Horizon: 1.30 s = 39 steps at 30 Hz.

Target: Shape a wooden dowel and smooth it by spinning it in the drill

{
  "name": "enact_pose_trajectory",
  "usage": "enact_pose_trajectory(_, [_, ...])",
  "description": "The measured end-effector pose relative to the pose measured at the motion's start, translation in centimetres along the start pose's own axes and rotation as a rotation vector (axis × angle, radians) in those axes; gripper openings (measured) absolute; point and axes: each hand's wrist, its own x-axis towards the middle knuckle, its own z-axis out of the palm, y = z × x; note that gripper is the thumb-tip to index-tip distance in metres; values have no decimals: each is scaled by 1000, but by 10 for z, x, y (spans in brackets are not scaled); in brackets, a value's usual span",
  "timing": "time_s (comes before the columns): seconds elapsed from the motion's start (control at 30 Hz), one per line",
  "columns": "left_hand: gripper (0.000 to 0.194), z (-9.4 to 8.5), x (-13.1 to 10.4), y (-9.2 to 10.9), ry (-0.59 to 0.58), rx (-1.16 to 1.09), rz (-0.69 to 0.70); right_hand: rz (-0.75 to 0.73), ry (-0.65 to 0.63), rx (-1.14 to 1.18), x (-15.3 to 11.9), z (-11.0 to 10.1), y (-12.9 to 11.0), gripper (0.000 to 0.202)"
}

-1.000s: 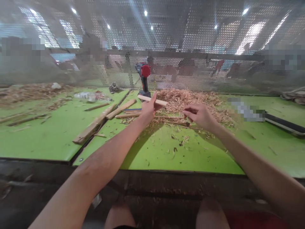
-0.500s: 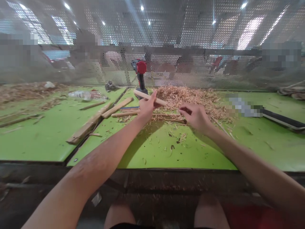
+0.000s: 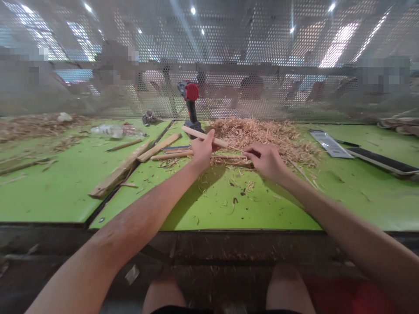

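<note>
The left hand [image 3: 202, 153] still closes around the wooden stick [image 3: 193, 131] above the green table [image 3: 209, 209]; the right hand [image 3: 267, 162] pinches its thin end. Beside the right forearm [image 3: 314, 196], 1 pale strip [image 3: 301, 172] shows, unseen 1 second ago.

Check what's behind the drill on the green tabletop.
Perforated screen behind the drill, with blurred shapes beyond it. The drill covers whatever is directly behind its body and base, so I can't tell what's there.
</note>
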Motion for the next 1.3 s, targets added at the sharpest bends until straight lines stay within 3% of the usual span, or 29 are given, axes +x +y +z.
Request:
enact_pose_trajectory(0.2, [33,2,-1,4,-68,-17,14,46,-23,-46,5,1,4,39])
enact_pose_trajectory(0.4, [26,5,-15,9,-509,80,-11,59,-71,-27,8,4,10,53])
enact_pose_trajectory(0.57, [24,3,-26,17,-709,165,-16,99,-79,26,6,-1,10,41])
enact_pose_trajectory(0.63, [29,3,-29,19,-714,172,-33,103,-103,41,5,-1,7,42])
enact_pose_trajectory(0.8, [48,4,-28,19,-500,175,-23,70,-123,64,1,3,-3,51])
enact_pose_trajectory(1.0, [62,-1,-28,13,-685,378,-11,2,-94,3,-1,3,-11,50])
enact_pose_trajectory(1.3, [57,5,-47,16,-724,348,-58,-159,-29,-1,-3,3,-2,37])
